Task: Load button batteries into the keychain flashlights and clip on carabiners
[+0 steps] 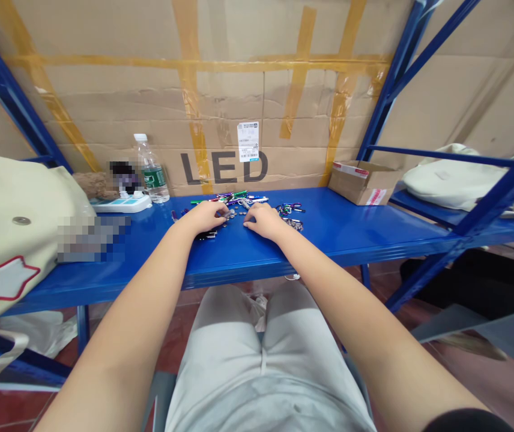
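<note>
My left hand point(207, 217) rests on the blue tabletop, its fingers curled in at small round silver pieces point(234, 212). What its fingertips hold is too small to make out. Across from it, my right hand point(263, 221) is bent down to the table with thumb and forefinger apart. A slim silver tube point(245, 204) lies against its fingertips; I cannot tell whether it is gripped. Behind both hands lie several slim coloured metal tubes point(240, 194). More tubes with metal clips point(290, 209) spread beside my right hand, and dark tubes point(207, 235) lie under my left.
A water bottle point(152, 171) and a white power strip point(124, 203) stand at the back left. A cream bag point(18, 210) fills the left end. An open cardboard box point(362, 182) sits at the back right, near a blue post point(486, 192). Cardboard point(221, 135) walls the back.
</note>
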### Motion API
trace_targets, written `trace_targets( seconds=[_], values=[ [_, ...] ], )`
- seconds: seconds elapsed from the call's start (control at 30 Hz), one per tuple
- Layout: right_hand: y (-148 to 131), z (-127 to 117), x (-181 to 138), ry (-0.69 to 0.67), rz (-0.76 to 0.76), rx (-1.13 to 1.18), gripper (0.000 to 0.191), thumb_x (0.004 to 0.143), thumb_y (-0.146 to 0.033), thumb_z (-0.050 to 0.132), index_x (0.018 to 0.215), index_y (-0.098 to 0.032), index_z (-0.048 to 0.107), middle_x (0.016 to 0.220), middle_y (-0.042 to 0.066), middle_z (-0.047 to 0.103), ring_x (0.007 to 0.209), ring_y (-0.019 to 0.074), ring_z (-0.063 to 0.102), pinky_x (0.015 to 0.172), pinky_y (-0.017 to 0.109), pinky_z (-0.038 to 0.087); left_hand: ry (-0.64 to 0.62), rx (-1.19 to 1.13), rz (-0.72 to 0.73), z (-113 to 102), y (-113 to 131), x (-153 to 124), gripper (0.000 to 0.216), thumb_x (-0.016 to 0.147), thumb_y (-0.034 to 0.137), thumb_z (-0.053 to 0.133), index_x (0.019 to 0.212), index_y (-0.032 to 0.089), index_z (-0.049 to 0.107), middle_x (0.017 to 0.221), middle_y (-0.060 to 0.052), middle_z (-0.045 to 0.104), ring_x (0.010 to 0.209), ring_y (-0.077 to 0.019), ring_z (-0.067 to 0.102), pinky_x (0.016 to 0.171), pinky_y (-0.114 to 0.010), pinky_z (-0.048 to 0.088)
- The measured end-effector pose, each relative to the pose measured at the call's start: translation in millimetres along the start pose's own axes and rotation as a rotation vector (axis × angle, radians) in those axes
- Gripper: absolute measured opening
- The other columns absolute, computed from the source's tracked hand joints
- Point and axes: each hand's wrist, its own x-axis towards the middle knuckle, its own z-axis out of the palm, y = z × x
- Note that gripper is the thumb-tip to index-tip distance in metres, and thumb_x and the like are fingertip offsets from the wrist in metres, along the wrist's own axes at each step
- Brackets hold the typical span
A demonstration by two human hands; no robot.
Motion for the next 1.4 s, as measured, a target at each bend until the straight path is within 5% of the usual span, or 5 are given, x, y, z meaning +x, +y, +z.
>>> trace_targets(
  seconds=[0.3,0.53,0.77,1.23,1.4],
  values=[
    [-3.5,-6.1,3.2,0.379,-0.319,0.354,0.007,0.083,-0.021,0.066,0.089,-0.018,0.068,0.1,0.007,0.062,0.102,0.0186,0.057,0.095,0.034,0.043,0.024,-0.204,0.097,-1.7,15.2,-0.4,0.022,0.079,0.027,0.055,0.095,0.017,0.066,0.094,-0.003,0.073,0.085,-0.0199,0.066,0.081,-0.029,0.049],
    [-3.8,-7.7,1.1,0.383,-0.329,0.391,0.008,0.085,-0.023,0.063,0.091,-0.02,0.068,0.099,0.006,0.062,0.101,0.0192,0.057,0.093,0.034,0.044,0.071,-0.247,0.142,-0.7,20.7,0.3,0.023,0.079,0.028,0.055,0.096,0.018,0.066,0.095,-0.003,0.073,0.085,-0.0201,0.066,0.081,-0.03,0.05],
    [-4.2,-10.1,-1.1,0.378,-0.337,0.395,0.01,0.086,-0.024,0.061,0.093,-0.021,0.067,0.099,0.006,0.062,0.102,0.0199,0.057,0.093,0.035,0.044,0.102,-0.363,0.124,-0.1,23.1,-1.7,0.021,0.081,0.027,0.054,0.096,0.017,0.065,0.089,-0.001,0.072,0.072,-0.0153,0.064,0.065,-0.024,0.051],
    [-6.0,-2.0,-0.5,0.34,-0.194,0.387,0.02,0.08,-0.023,0.061,0.099,-0.017,0.055,0.098,0.007,0.063,0.087,0.019,0.058,0.081,0.032,0.047,0.356,-0.199,0.086,-0.9,12.9,4.8,0.029,0.077,0.014,0.051,0.1,0.017,0.068,0.106,-0.005,0.071,0.099,-0.0205,0.064,0.092,-0.031,0.047],
    [-7.1,-2.4,-0.9,0.34,-0.234,0.377,0.02,0.083,-0.023,0.057,0.103,-0.018,0.056,0.099,0.007,0.063,0.087,0.0185,0.058,0.08,0.031,0.046,0.295,-0.123,0.077,-2.3,11.1,5.4,0.029,0.079,0.013,0.05,0.102,0.018,0.068,0.108,-0.005,0.07,0.101,-0.0209,0.062,0.093,-0.032,0.046]
  ],
)
